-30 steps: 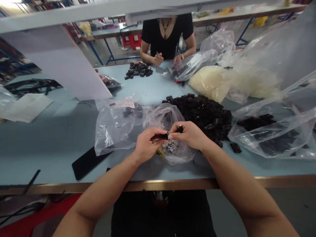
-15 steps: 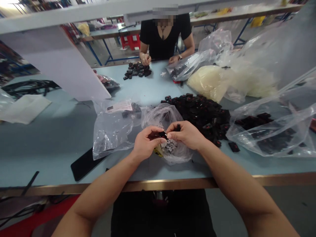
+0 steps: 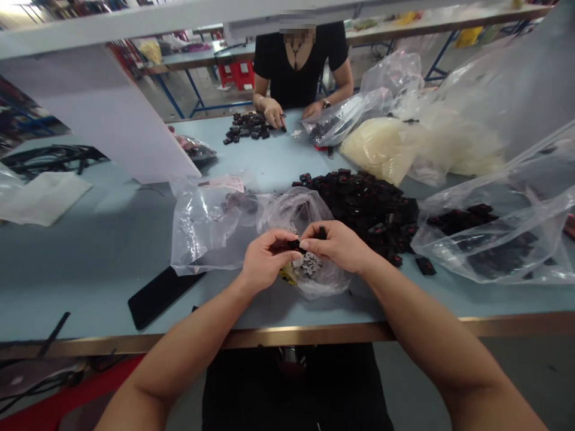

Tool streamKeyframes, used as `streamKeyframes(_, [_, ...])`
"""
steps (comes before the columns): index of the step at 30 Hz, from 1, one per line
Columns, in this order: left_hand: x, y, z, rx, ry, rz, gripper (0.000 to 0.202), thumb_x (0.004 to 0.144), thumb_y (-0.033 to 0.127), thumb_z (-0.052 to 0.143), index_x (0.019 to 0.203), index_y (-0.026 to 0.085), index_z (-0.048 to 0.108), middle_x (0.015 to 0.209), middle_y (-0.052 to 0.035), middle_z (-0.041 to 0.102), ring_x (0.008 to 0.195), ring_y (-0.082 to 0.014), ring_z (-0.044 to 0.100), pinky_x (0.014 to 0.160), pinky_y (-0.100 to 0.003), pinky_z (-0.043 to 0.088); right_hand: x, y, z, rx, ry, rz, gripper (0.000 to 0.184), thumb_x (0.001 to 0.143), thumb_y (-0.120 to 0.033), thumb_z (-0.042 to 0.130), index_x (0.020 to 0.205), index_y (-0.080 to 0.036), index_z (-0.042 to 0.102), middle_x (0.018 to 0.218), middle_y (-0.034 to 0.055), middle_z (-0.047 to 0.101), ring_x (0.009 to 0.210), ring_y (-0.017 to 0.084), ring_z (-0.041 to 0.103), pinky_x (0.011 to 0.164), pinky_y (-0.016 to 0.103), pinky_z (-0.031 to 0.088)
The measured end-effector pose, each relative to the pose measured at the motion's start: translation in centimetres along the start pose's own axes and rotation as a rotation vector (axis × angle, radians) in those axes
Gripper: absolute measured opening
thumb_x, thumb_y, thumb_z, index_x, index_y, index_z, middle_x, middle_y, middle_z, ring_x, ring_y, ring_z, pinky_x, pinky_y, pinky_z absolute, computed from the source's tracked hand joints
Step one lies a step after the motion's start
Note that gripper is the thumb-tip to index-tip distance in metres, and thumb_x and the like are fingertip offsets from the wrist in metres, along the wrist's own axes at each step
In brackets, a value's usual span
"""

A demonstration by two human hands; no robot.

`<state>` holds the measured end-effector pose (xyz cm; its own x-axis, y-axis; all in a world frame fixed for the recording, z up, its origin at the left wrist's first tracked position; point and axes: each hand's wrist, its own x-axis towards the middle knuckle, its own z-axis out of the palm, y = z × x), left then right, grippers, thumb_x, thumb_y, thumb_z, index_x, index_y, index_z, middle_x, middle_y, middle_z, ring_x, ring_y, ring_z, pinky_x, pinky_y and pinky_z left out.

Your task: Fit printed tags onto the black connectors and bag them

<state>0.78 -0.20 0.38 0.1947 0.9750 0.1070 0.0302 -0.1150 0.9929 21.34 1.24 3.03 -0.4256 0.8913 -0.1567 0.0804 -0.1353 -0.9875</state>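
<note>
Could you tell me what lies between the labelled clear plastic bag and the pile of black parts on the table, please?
The head view shows a second, crumpled clear plastic bag lying there.

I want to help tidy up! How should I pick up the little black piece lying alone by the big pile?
Pinch the little black piece by its two long sides, with your hand coming straight down from above. It is a flat-looking oblong lying on the blue table, set apart from the pile of black pieces, so your fingers can reach both sides.

Bright overhead light — soft shadows, edges bowed wide.
</note>
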Motion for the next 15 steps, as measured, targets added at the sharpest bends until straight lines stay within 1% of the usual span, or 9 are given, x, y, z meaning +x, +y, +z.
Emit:
streamKeyframes(4, [0.2,0.0,-0.2,-0.001,0.007,0.007,0.035,0.066,0.031,0.093,0.094,0.020,0.075,0.088,-0.0021,0.080,0.080,-0.0194,0.076,0.078,-0.033,0.064,-0.1,-0.2,0.1,-0.005,0.016,-0.018,0.048,0.073,-0.062,0.087,0.081,-0.019,0.069,0.054,-0.0074,0.049,0.050,0.010,0.037,0.048,0.025,0.027])
streamKeyframes(6, [0.2,0.1,-0.2,-0.012,0.033,0.022,0.039,0.066,0.033,0.094,0.096,0.019,0.074,0.090,-0.0027,0.080,0.082,-0.0195,0.077,0.078,-0.033,0.064,-0.1,-0.2,0.2,0.021,0.057,-0.035,0.052,0.076,-0.068,0.083,0.083,-0.019,0.070,0.058,-0.0057,0.052,0.050,0.010,0.039,0.048,0.025,0.029])
streamKeyframes(8, [0.2,0.1,-0.2,-0.047,0.040,0.020,0.043,0.067,0.037,0.095,0.099,0.019,0.072,0.092,-0.0033,0.080,0.083,-0.0203,0.078,0.079,-0.033,0.065,-0.1,0.0,0.2,0.072,0.109,-0.054,0.060,0.081,-0.079,0.073,0.087,-0.019,0.071,0.066,-0.0015,0.060,0.052,0.011,0.044,0.048,0.027,0.034])
streamKeyframes(11, [0.1,0.1,-0.1,-0.143,-0.015,-0.025,0.046,0.072,0.045,0.094,0.102,0.020,0.069,0.089,-0.0039,0.081,0.081,-0.0223,0.081,0.078,-0.035,0.067,0.0,0.6,0.2,0.126,0.143,-0.089,0.074,0.087,-0.090,0.054,0.089,-0.019,0.074,0.078,0.0050,0.068,0.061,0.016,0.058,0.055,0.029,0.047])
streamKeyframes(13, [0.0,0.1,0.0,-0.201,-0.054,-0.054,0.047,0.074,0.048,0.092,0.101,0.021,0.065,0.085,-0.0033,0.080,0.079,-0.0242,0.082,0.077,-0.038,0.069,0.1,1.0,0.1,0.111,0.148,-0.118,0.079,0.088,-0.093,0.047,0.086,-0.019,0.073,0.077,0.0056,0.068,0.067,0.018,0.063,0.063,0.031,0.052])
streamKeyframes(14, [0.0,0.1,0.0,-0.216,-0.068,-0.062,0.048,0.074,0.049,0.092,0.101,0.021,0.064,0.083,-0.0027,0.080,0.079,-0.0250,0.082,0.076,-0.039,0.069,0.1,1.0,0.0,0.099,0.153,-0.130,0.080,0.088,-0.094,0.044,0.083,-0.019,0.073,0.075,0.0054,0.068,0.068,0.018,0.064,0.065,0.031,0.053])
streamKeyframes(15, [-0.1,0.1,0.0,-0.221,-0.079,-0.066,0.048,0.074,0.049,0.092,0.101,0.021,0.063,0.083,-0.0022,0.079,0.079,-0.0257,0.083,0.075,-0.040,0.070,0.1,1.0,-0.1,0.094,0.158,-0.134,0.082,0.088,-0.095,0.042,0.079,-0.020,0.071,0.072,0.0050,0.066,0.066,0.018,0.064,0.064,0.031,0.053])
